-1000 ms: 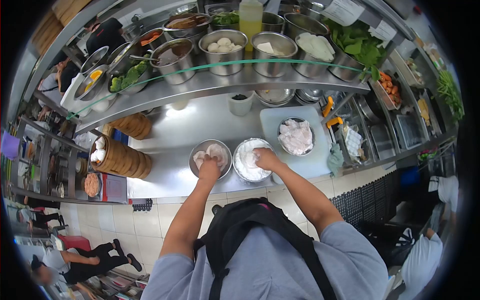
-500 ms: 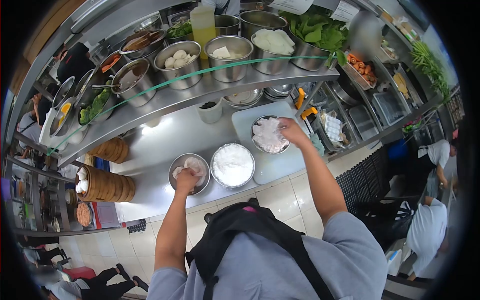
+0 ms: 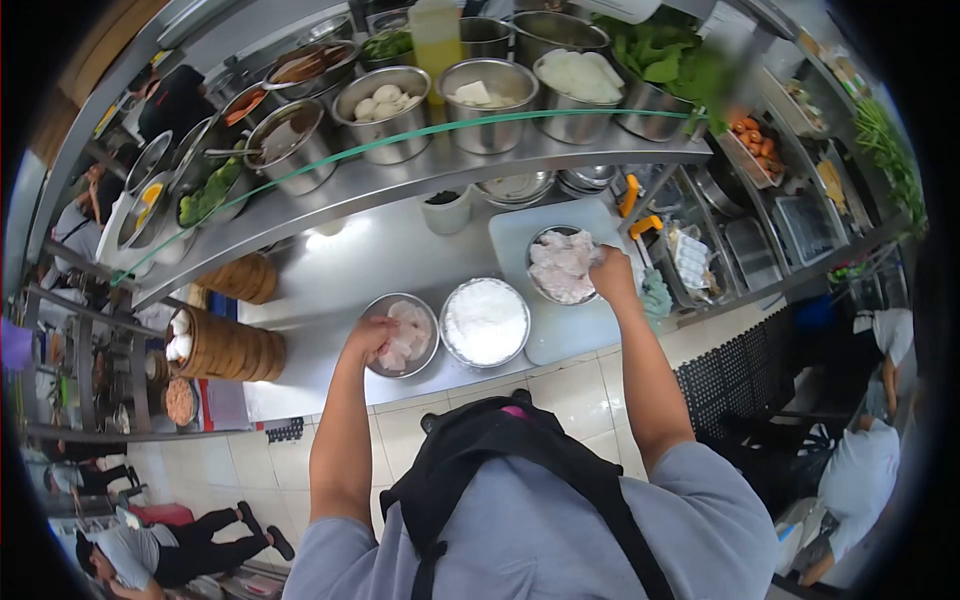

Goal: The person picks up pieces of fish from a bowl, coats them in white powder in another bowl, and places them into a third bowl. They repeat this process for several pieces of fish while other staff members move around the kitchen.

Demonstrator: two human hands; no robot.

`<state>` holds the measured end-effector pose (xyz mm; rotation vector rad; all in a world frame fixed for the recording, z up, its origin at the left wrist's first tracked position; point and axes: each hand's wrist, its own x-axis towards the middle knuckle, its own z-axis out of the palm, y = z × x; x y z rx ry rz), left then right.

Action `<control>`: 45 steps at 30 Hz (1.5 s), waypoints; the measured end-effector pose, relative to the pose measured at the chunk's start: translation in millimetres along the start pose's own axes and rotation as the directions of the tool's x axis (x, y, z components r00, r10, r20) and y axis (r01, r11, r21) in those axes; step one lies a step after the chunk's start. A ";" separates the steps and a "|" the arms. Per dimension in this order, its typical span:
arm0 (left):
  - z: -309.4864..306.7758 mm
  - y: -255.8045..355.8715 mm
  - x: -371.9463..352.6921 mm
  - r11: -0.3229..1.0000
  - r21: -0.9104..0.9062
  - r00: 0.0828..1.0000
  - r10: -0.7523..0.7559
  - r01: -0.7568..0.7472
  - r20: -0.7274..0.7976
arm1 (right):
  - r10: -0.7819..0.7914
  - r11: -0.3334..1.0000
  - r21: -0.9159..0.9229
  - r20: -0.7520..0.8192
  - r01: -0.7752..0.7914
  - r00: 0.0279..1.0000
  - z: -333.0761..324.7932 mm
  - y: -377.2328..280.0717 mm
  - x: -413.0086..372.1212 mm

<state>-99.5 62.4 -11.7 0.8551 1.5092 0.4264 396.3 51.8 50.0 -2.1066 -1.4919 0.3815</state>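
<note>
My left hand (image 3: 376, 337) is at the left side of a steel bowl that holds pale, translucent slices (image 3: 407, 335); its fingers touch the slices, but their exact hold is too small to tell. My right hand (image 3: 611, 272) is closed at the right edge of another steel bowl, filled with white-coated pieces (image 3: 562, 265); whether it grips a piece or the rim is unclear. This bowl sits on a white cutting board (image 3: 566, 335). Between the two stands a bowl of white powder (image 3: 486, 322).
Bamboo steamers (image 3: 236, 346) stand at the left. A steel shelf (image 3: 420, 187) with pots of ingredients crosses above the counter (image 3: 330, 270). A small white tub (image 3: 446, 214) sits behind the powder. People are at both sides.
The whole view has shifted, with the counter appearing farther right. My left hand has moved from the middle of its bowl to the left side, uncovering slices. My right hand is lower beside its bowl.
</note>
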 end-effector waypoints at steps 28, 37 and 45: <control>25.4 -20.1 -41.9 0.327 0.861 0.659 0.752 -0.389 0.012 | -0.408 0.912 0.139 0.422 0.387 0.810 147.2 -111.3 -86.9; 77.2 -45.1 -3.7 0.395 0.816 0.701 0.712 -0.423 0.019 | -0.585 0.727 -0.029 0.499 0.686 0.640 164.4 -96.8 -93.5; 75.3 -40.5 0.3 0.415 0.832 0.742 0.670 -0.368 -0.006 | -0.464 0.879 0.121 0.447 0.462 0.765 155.7 -97.7 -63.6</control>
